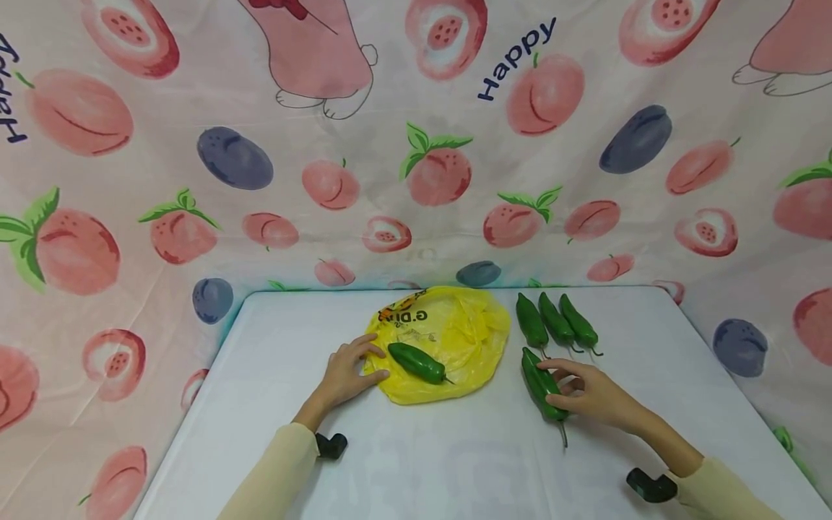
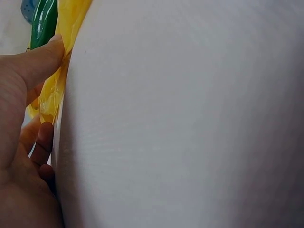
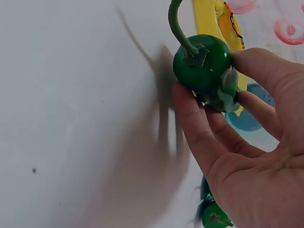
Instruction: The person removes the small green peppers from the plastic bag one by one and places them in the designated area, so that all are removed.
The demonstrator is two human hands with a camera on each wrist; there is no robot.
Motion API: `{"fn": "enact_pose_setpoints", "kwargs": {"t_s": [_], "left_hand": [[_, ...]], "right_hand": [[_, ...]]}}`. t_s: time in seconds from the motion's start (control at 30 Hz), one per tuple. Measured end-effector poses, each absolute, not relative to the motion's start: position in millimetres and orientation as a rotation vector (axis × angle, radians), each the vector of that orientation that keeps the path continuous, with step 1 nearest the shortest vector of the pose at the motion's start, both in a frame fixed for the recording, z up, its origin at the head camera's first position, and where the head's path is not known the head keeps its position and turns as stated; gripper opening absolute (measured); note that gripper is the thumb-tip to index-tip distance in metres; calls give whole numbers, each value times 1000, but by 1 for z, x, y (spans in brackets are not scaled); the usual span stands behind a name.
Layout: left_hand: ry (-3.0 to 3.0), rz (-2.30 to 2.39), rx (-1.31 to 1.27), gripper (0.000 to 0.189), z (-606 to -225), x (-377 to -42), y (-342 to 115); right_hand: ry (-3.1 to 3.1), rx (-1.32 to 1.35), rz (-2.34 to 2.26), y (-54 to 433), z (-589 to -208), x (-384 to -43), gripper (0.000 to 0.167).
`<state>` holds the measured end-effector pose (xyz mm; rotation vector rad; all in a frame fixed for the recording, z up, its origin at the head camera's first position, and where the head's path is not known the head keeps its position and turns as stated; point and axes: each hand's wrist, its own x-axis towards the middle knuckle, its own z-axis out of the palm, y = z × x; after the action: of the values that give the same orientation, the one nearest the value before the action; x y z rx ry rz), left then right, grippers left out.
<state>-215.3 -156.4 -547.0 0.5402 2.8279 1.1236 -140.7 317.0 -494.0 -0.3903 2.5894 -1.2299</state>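
My right hand [image 1: 588, 390] holds a long green chili pepper [image 1: 541, 384] between thumb and fingers, its stem toward me. In the right wrist view the stem end of this pepper [image 3: 202, 61] faces the camera, casting a shadow on the white surface. My left hand [image 1: 347, 372] rests at the left edge of a flattened yellow plastic bag [image 1: 468, 375], thumb and fingers spread apart on it. Another green pepper [image 1: 416, 362] lies on the bag, just right of the left hand. The left wrist view shows the thumb [image 2: 50, 54] against the yellow plastic [image 2: 71, 23].
Beyond the right hand, three more green peppers [image 1: 557, 320] lie side by side at the far edge of the white table [image 1: 442, 462]. A fruit-printed cloth [image 1: 390, 166] hangs behind the table and down both sides.
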Motion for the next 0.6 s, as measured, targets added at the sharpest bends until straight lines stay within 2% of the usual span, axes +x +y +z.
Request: {"fn": "enact_pose_setpoints", "kwargs": {"t_s": [0.6], "left_hand": [[2840,1098,525,31,-547,-216,-155]], "right_hand": [[2623,-313,-1203,326,-501,-141,57]]}}
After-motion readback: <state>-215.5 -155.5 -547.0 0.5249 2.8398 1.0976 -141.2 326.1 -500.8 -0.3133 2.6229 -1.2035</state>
